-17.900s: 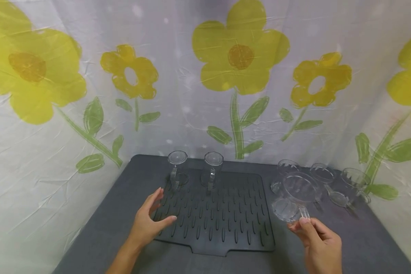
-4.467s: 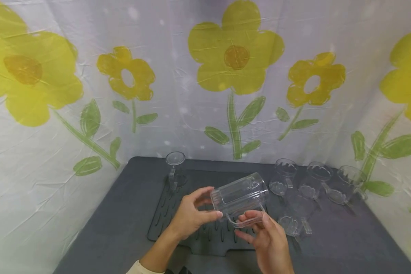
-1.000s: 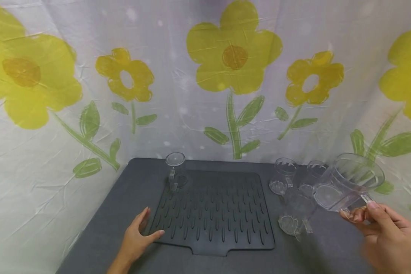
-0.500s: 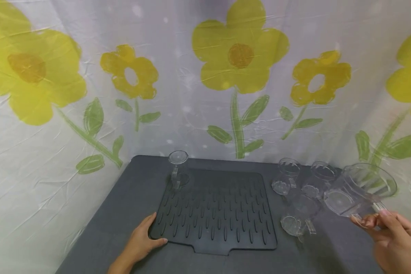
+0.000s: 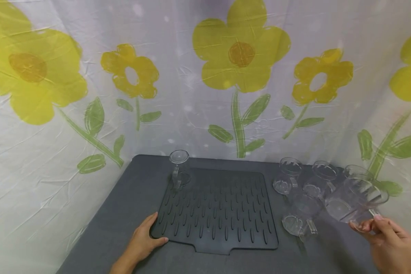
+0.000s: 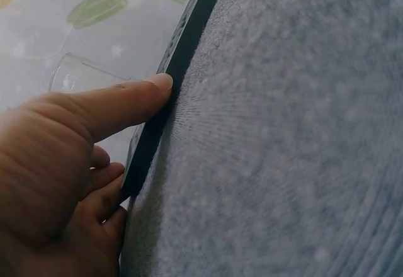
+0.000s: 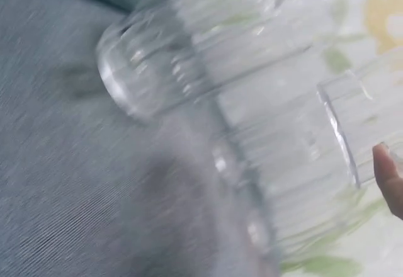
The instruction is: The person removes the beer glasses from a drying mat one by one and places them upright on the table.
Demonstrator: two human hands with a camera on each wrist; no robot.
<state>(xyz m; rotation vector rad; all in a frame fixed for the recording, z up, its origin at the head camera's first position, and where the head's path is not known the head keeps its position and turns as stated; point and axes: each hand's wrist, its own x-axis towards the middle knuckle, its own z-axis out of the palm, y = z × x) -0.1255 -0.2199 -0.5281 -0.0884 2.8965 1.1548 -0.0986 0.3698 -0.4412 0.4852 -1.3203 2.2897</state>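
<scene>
My right hand [image 5: 390, 239] pinches the handle of a clear ribbed mug [image 5: 340, 209], its wide rim up and slightly tilted, at the right of the table. Whether its base touches the table I cannot tell. Just left of it stands another clear mug [image 5: 294, 224], rim up. My left hand [image 5: 140, 239] rests at the near left corner of a black ridged drying mat [image 5: 215, 213]. In the left wrist view the thumb [image 6: 135, 104] lies against the mat's edge. One mug [image 5: 179, 167] stands upside down on the mat's far left part. The right wrist view is blurred.
Several clear mugs stand upright in a back row at the right, such as the leftmost one [image 5: 283, 186] and the middle one [image 5: 325, 171]. The dark grey table [image 5: 123, 190] meets a flower-printed curtain [image 5: 178, 95] at the back and sides.
Two mugs stood upside down on the mat earlier; one remains there. The other was turned over in both hands and carried right, then lowered. My left hand has come onto the mat's corner.
</scene>
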